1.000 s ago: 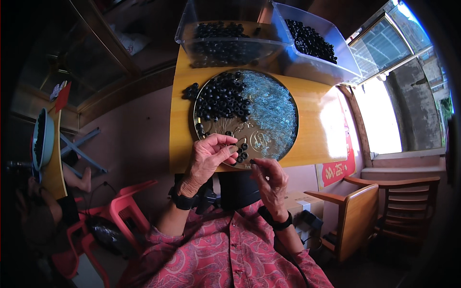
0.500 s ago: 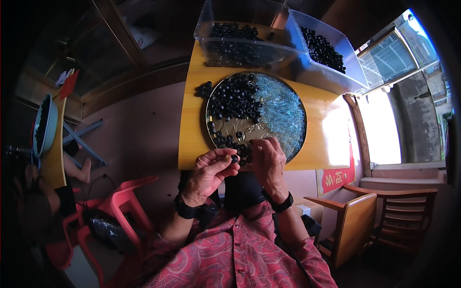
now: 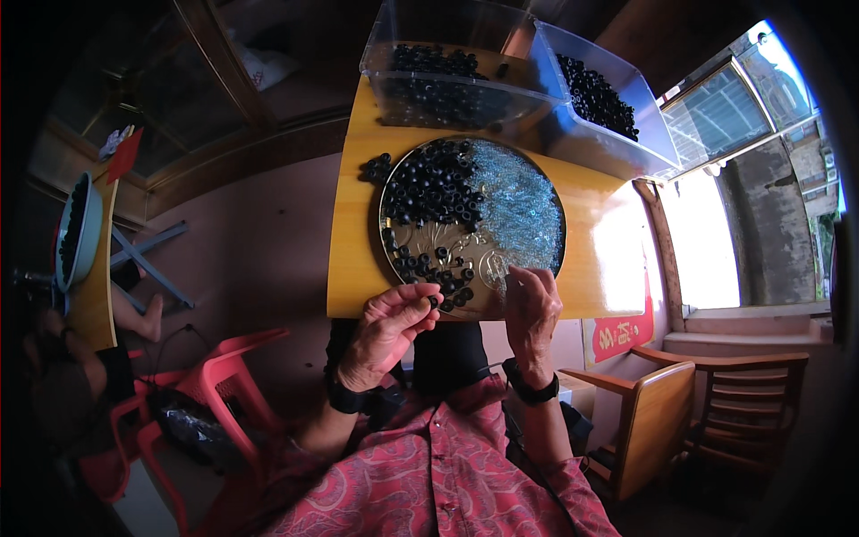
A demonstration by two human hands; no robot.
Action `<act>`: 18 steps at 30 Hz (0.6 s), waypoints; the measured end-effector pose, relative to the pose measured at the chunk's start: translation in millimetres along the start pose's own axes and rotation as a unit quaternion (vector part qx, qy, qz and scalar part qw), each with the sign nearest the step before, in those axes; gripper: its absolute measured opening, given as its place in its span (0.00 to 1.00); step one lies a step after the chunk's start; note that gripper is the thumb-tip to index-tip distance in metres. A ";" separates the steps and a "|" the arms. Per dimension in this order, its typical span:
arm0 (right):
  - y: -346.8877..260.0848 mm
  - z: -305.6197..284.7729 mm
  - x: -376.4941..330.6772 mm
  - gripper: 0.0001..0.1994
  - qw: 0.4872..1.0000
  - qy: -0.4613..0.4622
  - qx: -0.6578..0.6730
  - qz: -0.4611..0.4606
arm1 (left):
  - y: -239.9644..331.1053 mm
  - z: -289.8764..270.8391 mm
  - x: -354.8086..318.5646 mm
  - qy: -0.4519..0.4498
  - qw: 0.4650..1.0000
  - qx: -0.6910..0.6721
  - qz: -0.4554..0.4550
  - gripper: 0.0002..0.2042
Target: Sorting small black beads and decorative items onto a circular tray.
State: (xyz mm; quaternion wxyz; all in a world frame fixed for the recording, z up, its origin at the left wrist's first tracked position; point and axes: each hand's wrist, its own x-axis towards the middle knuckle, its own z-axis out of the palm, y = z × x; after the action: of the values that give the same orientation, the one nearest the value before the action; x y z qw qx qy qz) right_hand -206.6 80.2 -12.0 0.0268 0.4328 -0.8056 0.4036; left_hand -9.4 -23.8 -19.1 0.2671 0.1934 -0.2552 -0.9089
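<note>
A round metal tray lies on the yellow table, with small black ring-shaped pieces heaped at its far left and a pile of tiny clear bluish pieces on its right. Closed at the tray's near edge, my left hand pinches one black ring-shaped piece between thumb and forefinger. Several more loose black pieces lie just beyond it. My right hand is at the near right rim beside the bluish pile, fingers bent together; whatever they hold is too small to make out.
Two clear plastic bins with black pieces stand at the table's far side. A few black pieces lie left of the tray. Red plastic chairs are at lower left, a wooden chair at right. Another person's leg shows at left.
My right hand has moved right, away from my left hand, to the near edge of the bluish pile. My left hand still pinches the black piece in nearly the same place.
</note>
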 end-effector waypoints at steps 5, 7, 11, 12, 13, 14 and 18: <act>2.7 -1.7 -5.4 0.10 1.000 -0.007 -0.017 -0.003 | -2.0 2.8 1.1 0.001 1.000 0.018 -0.010 0.11; -0.7 -0.3 -5.8 0.09 0.999 -0.038 -0.027 0.020 | -0.9 4.7 -0.1 -0.001 1.000 0.021 -0.009 0.11; -9.6 2.0 -1.8 0.09 0.994 -0.039 -0.096 -0.022 | -0.5 5.3 -2.8 0.020 0.998 0.050 -0.011 0.11; -8.2 3.5 -2.0 0.07 0.994 -0.044 -0.099 -0.028 | -1.1 4.9 -3.2 0.018 0.998 0.056 -0.008 0.11; -6.5 4.6 -2.2 0.07 0.994 -0.044 -0.099 -0.028 | -1.4 4.9 -3.8 0.018 0.998 0.056 -0.008 0.11; -4.5 5.2 -2.5 0.06 0.994 -0.042 -0.099 -0.032 | -1.6 5.1 -4.5 0.019 0.998 0.059 -0.011 0.11; -1.0 2.3 -1.4 0.06 0.997 -0.014 -0.058 -0.044 | -2.2 5.2 -6.0 0.020 0.997 0.068 -0.012 0.10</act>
State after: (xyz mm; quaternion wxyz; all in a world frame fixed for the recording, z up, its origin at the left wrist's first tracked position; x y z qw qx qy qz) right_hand -204.3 79.3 -13.5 0.0582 0.4713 -0.8081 0.3486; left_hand -8.0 -16.8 -14.9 0.2473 0.2328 -0.3088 -0.8884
